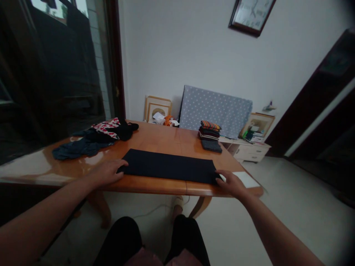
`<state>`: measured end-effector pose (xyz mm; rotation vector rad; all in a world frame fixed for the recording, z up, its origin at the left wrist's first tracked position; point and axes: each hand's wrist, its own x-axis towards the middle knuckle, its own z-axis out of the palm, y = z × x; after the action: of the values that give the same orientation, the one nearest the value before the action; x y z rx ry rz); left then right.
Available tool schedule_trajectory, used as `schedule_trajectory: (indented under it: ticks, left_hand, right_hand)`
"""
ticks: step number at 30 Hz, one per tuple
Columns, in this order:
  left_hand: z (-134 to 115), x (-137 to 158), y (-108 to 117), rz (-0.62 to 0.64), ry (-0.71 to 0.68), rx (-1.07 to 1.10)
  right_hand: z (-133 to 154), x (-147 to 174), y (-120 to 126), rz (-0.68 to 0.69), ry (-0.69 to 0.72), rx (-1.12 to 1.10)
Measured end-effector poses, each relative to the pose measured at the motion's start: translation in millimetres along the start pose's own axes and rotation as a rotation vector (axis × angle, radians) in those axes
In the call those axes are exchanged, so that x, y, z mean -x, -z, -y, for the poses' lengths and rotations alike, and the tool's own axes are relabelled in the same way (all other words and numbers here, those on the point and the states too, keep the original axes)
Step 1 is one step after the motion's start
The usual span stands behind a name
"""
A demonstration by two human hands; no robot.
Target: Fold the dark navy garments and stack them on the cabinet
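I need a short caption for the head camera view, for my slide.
Both hands, left hand and right hand, rest on the ends of a folded dark cloth on a wooden table.

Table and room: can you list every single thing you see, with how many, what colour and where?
Folded cloth: 1, black, flat on the near edge of the table.
Table: 1, orange-brown wood, middle of the view.
Loose clothes pile: 1 heap, dark blue, black and red-and-white, far left of the table.
Folded stack: 1, striped top over dark layers, far right of the table.
White pad: 1, white, right corner of the table.
Dotted board: 1, grey-blue, leaning on the wall.
Picture frames: 2 seen, pale wood, on the floor and on the low cabinet.
Low cabinet: 1, cream, by the wall.
Clock: 1, dark frame, high on the wall.
Left hand: 1, on the cloth's left end.
Right hand: 1, on the cloth's right end.
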<state>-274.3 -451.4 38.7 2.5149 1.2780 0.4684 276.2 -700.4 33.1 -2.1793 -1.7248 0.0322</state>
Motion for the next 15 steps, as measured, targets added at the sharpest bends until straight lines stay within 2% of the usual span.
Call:
schedule_trajectory:
  ticks: [5,10,15]
  left_hand:
    - [5.7,-3.1,-3.7,-0.004,-0.059,-0.070]
    - [4.8,-6.8,-0.3,0.033,-0.044,-0.103]
    - [-2.8,-6.9,3.7,0.052,-0.040,-0.139]
  right_hand:
    - [12.9,10.9,0.7,0.105,0.083,0.102]
    - [15.5,9.6,-2.1,0.094,0.054,0.185]
    - [2.9,-1.0,-7.9,0.062,-0.040,0.089]
